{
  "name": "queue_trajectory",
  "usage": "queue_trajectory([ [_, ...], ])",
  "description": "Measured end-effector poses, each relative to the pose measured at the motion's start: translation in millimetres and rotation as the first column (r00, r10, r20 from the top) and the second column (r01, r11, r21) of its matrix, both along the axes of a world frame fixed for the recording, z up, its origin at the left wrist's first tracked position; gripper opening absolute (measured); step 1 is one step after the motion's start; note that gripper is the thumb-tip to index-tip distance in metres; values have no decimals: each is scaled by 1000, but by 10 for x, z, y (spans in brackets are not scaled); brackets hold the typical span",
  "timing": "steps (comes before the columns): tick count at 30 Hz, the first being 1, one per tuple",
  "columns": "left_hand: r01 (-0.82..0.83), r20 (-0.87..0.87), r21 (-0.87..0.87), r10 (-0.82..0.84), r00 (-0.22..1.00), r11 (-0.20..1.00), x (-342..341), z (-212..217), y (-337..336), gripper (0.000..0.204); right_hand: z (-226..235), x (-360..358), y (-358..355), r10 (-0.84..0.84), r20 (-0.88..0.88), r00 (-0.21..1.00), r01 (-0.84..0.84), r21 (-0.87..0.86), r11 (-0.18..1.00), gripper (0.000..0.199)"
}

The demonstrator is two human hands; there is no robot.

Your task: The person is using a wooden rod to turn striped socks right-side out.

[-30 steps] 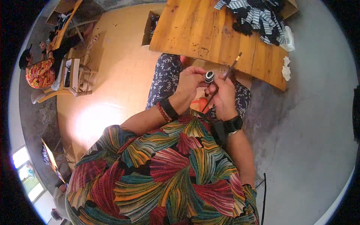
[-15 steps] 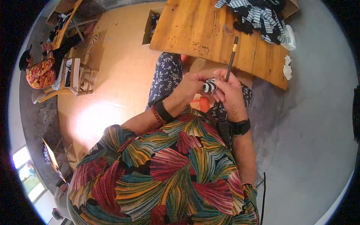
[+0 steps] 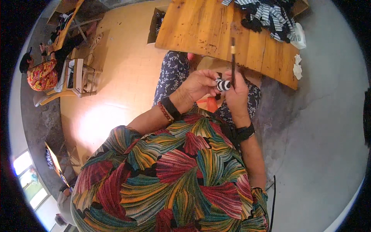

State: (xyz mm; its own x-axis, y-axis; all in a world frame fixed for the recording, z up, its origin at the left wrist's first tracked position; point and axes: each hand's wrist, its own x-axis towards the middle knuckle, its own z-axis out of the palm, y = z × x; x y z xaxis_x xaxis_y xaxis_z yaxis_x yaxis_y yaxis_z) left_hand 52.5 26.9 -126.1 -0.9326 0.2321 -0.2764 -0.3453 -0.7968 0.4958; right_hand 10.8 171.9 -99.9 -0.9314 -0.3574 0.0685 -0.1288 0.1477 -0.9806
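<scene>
My left hand pinches a small black-and-white striped cloth piece above my lap. It is rounded like a little roll or stuffed end; its full shape is hidden by the fingers. My right hand is closed round the lower part of a thin dark stick with a gold band, which points up toward the table. The right fingers are close against the cloth piece, and I cannot tell whether they grip it too.
Ahead is a wooden table with dark crumbs near its edge. Striped grey and black cloth pieces are heaped at its far right, beside a white packet and crumpled tissue. A box stands left. Another person sits far left.
The cloth piece has turned in my hands, with its striped side now facing up. The stick has swung from leaning right to nearly upright. My right fingers have shifted on it.
</scene>
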Motion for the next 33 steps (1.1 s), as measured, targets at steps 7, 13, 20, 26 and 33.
queue_trajectory([
  [7, -94, -48, -353, 83, 995, 931, 55, -24, 171, 28, 104, -87, 20, 177, 733, 657, 236, -423, 875, 19],
  [13, -256, -363, -606, 24, 931, 754, 14, 270, 220, 40, 83, -178, 2, 87, 685, 724, 290, -415, 862, 22],
  [20, -310, -172, -231, 275, 946, 922, -305, 227, -23, 32, 381, -180, -81, 82, 522, 849, 90, -295, 951, 15],
  [26, -373, 6, 58, 374, 928, 926, -387, 427, -326, 28, 242, -86, 298, 84, 103, 991, -95, 105, 990, 28],
  [33, -498, 139, 6, 492, 859, 867, -337, 691, -245, 21, 412, -29, 139, 172, 53, 984, -180, 258, 949, 21],
])
